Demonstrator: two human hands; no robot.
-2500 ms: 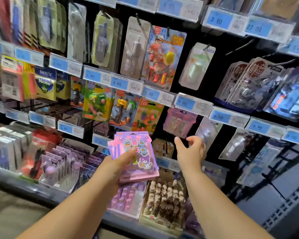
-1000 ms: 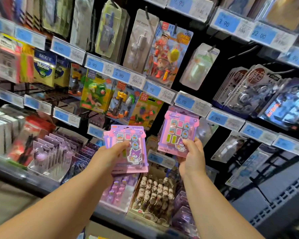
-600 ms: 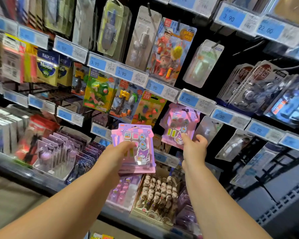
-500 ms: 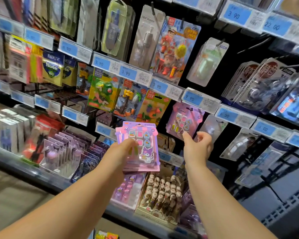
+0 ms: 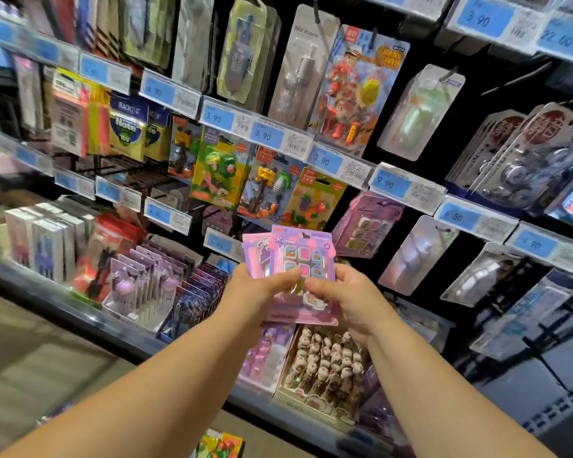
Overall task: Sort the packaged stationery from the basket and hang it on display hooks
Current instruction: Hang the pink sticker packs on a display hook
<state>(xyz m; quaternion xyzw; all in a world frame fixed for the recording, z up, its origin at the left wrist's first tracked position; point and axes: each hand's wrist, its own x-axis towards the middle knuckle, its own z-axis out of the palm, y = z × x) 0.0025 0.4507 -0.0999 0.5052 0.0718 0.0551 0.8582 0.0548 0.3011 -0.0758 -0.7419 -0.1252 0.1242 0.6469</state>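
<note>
Left hand (image 5: 257, 294): curled round the left side of the packs (image 5: 303, 256), thumb pressed flat on the front, fingers hidden behind.
Right hand (image 5: 349, 300): curled round the lower right side of the same packs, thumb on the front just beside my left thumb, fingers tucked behind and under.
Packs: a thin pink stack held upright between both my hands, in front of the shelving. The front one shows small coloured squares under a blister. Another card peeks out behind it on my left hand's side. I cannot tell how many are in the stack.
Hung pack (image 5: 366, 226): the same pink kind, up and to the right of my right hand and apart from it, hanging tilted.
Tag (image 5: 391, 185): blue, reads 9.90, just above the hung pack.
Box (image 5: 323, 365): directly below my hands, full of small brown-and-white figures standing in rows.
Purple cards (image 5: 146, 280): left of my left hand, standing in rows in a clear tray.
Eraser packs (image 5: 220, 170): above my left hand, hanging side by side.
Shelf (image 5: 90, 320): its dark front edge runs below and to the left of my left hand, under the purple cards.
Far left: blurred, labels unreadable.
</note>
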